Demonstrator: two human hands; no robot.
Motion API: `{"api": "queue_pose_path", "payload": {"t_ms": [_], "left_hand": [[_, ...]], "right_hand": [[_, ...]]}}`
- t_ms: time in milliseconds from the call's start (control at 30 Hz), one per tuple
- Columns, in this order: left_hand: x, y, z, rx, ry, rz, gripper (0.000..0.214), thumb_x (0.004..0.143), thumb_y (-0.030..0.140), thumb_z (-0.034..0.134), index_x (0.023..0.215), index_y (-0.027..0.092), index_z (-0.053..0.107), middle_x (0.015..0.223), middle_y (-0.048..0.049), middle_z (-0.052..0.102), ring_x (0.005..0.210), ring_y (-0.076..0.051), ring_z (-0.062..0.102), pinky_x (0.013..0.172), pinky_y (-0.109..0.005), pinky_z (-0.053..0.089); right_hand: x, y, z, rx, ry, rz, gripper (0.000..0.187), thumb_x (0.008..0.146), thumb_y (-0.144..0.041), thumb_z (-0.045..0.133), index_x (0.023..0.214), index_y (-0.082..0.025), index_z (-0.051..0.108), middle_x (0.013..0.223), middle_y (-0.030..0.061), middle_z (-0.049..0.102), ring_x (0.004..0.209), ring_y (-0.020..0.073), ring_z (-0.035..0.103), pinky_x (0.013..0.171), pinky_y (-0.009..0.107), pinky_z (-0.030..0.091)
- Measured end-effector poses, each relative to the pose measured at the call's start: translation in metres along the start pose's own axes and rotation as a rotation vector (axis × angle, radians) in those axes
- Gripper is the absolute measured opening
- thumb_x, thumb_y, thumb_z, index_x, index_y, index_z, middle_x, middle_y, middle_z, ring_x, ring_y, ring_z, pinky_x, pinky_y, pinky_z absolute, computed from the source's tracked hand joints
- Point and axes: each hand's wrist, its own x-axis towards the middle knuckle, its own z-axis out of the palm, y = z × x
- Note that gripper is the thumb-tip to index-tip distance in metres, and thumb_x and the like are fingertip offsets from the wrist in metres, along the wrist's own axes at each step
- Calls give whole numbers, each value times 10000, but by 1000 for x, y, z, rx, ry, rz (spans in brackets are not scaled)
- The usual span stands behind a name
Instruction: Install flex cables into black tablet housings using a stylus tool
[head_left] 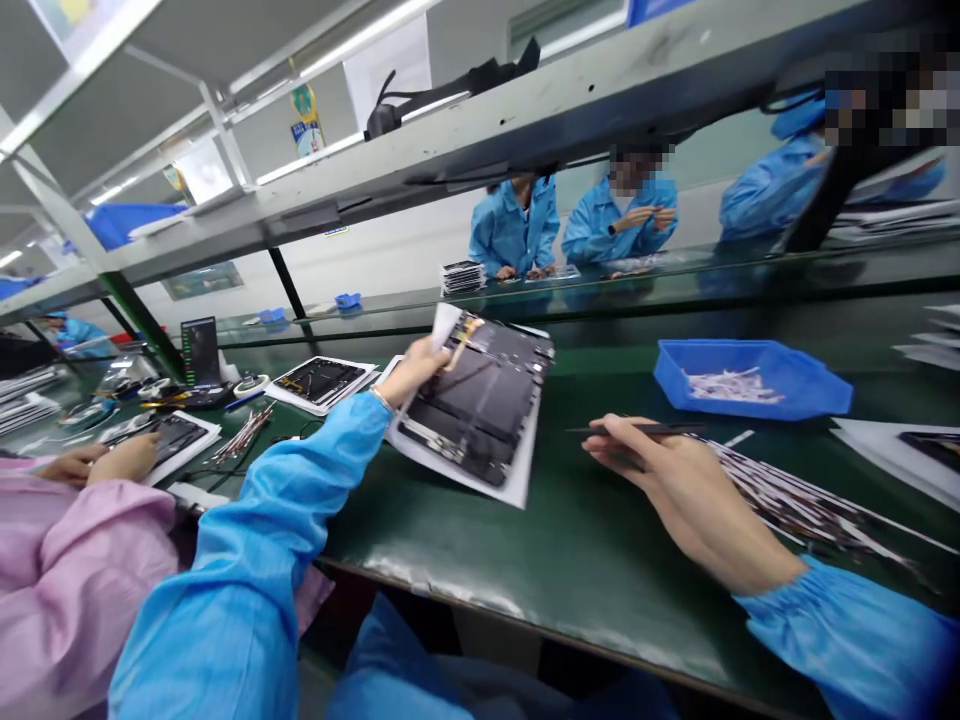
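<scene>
My left hand (416,370) grips the upper left edge of an opened tablet (480,400), its dark inner parts facing up, together with a white sheet (517,485) beneath it. Both are tilted over the green bench. On the right, my right hand (667,480) pinches thin dark tweezers (645,429), whose tips point left toward the tablet but stay apart from it. Beside that hand lies a pile of thin brown and white strips (810,500). A blue bin (750,375) holding small white pieces stands just beyond it.
To the left, a co-worker in pink sleeves (97,530) handles another tablet (176,440). An opened tablet (319,382) rests on white sheets behind my left arm, near more strips (241,435). A metal shelf (450,150) spans overhead. Co-workers in blue (514,225) sit across the bench.
</scene>
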Motion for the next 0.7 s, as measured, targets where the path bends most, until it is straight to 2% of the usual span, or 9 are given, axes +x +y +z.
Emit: {"api": "queue_pose_path", "payload": {"t_ms": [133,200,267,400,467,533,600,633,700], "left_hand": [[27,-19,-58,98,106,-110,223,943,309,608,1052,116,631,1064,-62,659,983,-209,634,910,-401,510],[32,-32,-73,151,115,-177,258,950,358,607,1029,114,637,1029,-56,658,935,-203,645,860,-394,539],[34,-43,-78,210,116,-221,274,952,369,606,1045,113,636,1031,-55,655,925,-203,648,835,-384,554],[35,-52,-74,349,105,-227,280,952,354,610,1105,120,628,1097,-67,645,973,-216,644,858,-404,558],[32,-48,-71,437,130,-183,303,941,320,620,1175,127,611,1199,-96,620,1091,-257,611,948,-472,516],[26,-38,-68,538,176,-101,431,918,250,621,1316,106,536,1376,-177,517,1300,-352,462,1074,-587,372],[16,-23,-59,625,184,15,592,896,192,593,1444,66,407,1516,-250,342,1441,-415,221,1138,-652,186],[8,-13,-51,646,157,77,634,892,183,575,1476,59,364,1552,-252,281,1468,-416,135,1152,-647,127],[-14,8,-24,675,29,236,613,912,212,532,1491,94,367,1574,-205,278,1486,-375,111,1179,-596,114]], "right_hand": [[-3,-4,4,-4,-44,22,536,474,-639,886,758,-203,757,804,53,719,807,206,671,798,324,586],[-3,-5,5,-8,-68,29,558,483,-651,880,774,-191,758,814,61,721,806,198,668,783,307,584],[-2,-4,6,-12,-77,32,572,490,-650,878,800,-183,760,814,63,721,801,189,667,768,288,579],[0,-1,2,-30,-72,25,573,532,-652,860,833,-175,764,813,65,716,804,181,665,755,269,572],[3,3,-1,-45,-80,19,533,590,-639,840,848,-179,767,825,65,714,812,182,665,758,276,571],[8,7,-2,-54,-85,-3,485,648,-621,813,856,-186,769,863,68,715,847,190,665,776,290,569],[13,7,2,-50,-88,-34,452,686,-610,791,863,-194,769,935,73,719,917,203,662,826,310,560],[13,5,5,-42,-93,-48,436,703,-601,782,869,-198,767,977,74,720,958,208,659,863,323,549],[7,-6,10,-16,-111,-86,395,743,-573,763,882,-203,757,1033,72,723,1024,210,652,944,351,514]]}}
